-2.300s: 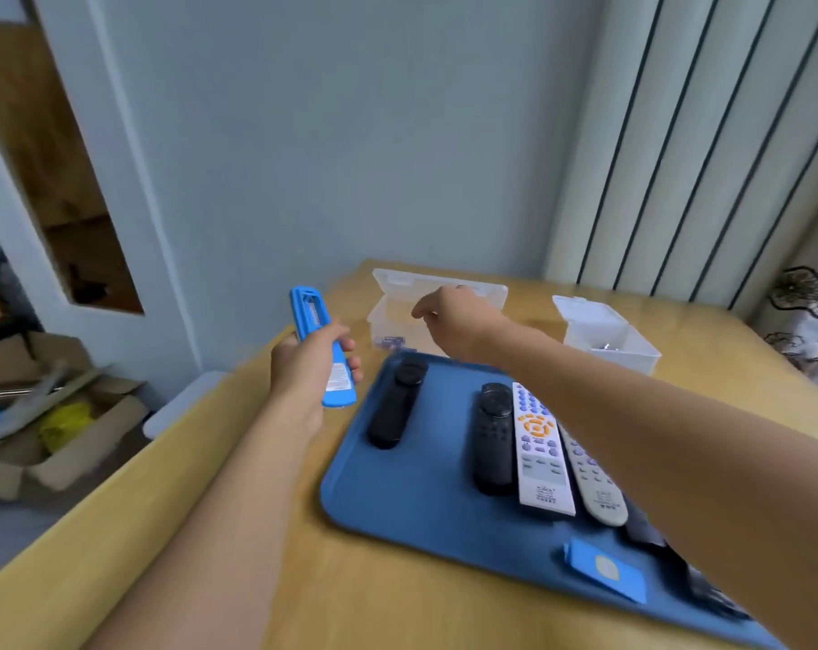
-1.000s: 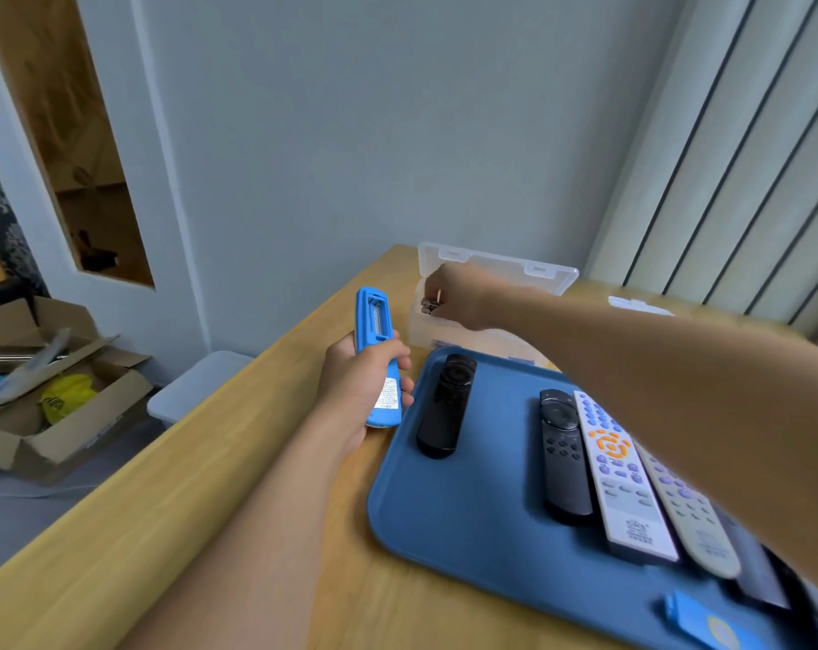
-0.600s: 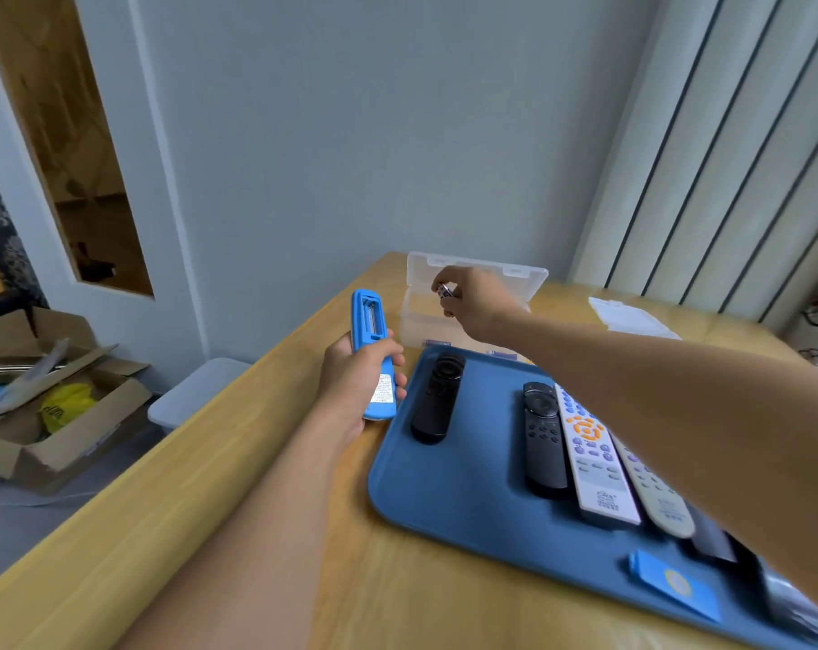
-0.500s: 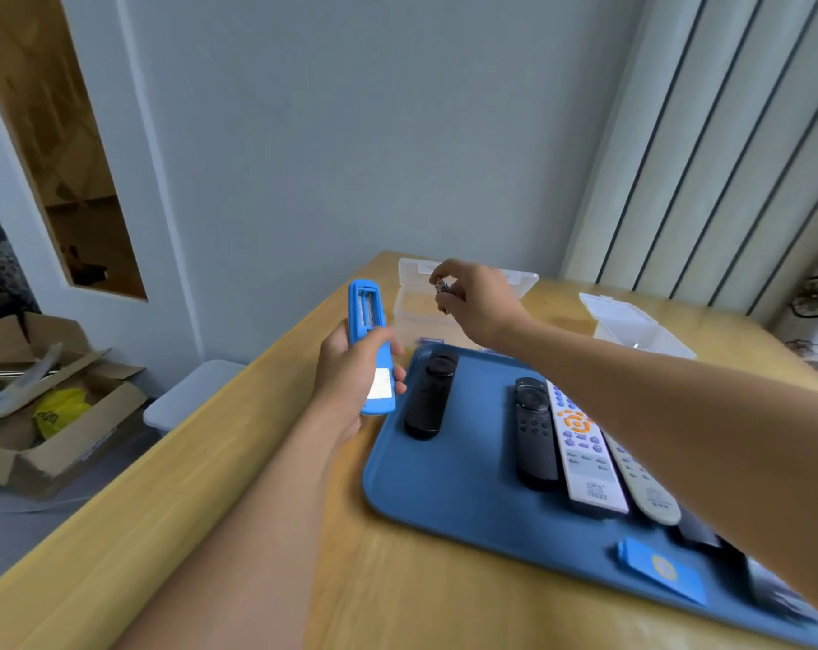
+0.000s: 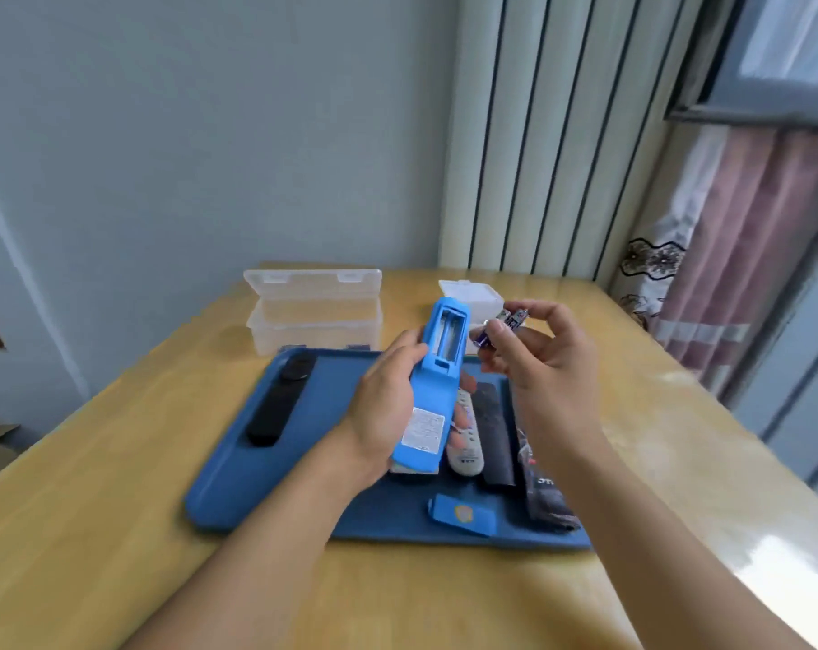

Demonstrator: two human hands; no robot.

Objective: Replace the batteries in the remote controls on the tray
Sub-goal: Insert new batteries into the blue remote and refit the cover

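Two boxes (image 5: 314, 316) behind the tray (image 5: 276, 466), apparently just touching.

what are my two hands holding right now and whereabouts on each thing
Left hand grips the blue remote around its lower half. Right hand pinches batteries in its fingertips.

home room | curtain (image 5: 745, 255) by window (image 5: 791, 53) | wooden table (image 5: 116, 532)

Wooden table (image 5: 116, 532), grey wall (image 5: 210, 133), white vertical slats (image 5: 538, 133), pinkish curtain (image 5: 749, 251), perhaps patterned
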